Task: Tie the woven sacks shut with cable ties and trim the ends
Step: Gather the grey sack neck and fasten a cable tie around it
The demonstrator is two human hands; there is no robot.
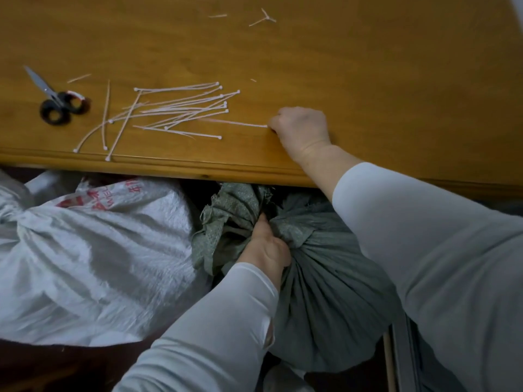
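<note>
A broad honey-coloured wooden table (396, 80) is spread beneath the fingers of the right hand (302, 128). A large white woven plastic sack (85, 250) with red print is seen well to the left of the fingers of the left hand (266, 247). The gathered neck of a grey-green woven sack (325, 278) is gripped by those curled left fingers, below the table edge. A loose heap of white cable ties (181, 108) is spread just left of the right fingertips, and black-handled steel scissors (56, 100) are laid farther left. One thin white plastic cable tie (237, 123) is pinched at its end by the curled right fingers. Short white trimmed ends (264, 18) are scattered far beyond them.
</note>
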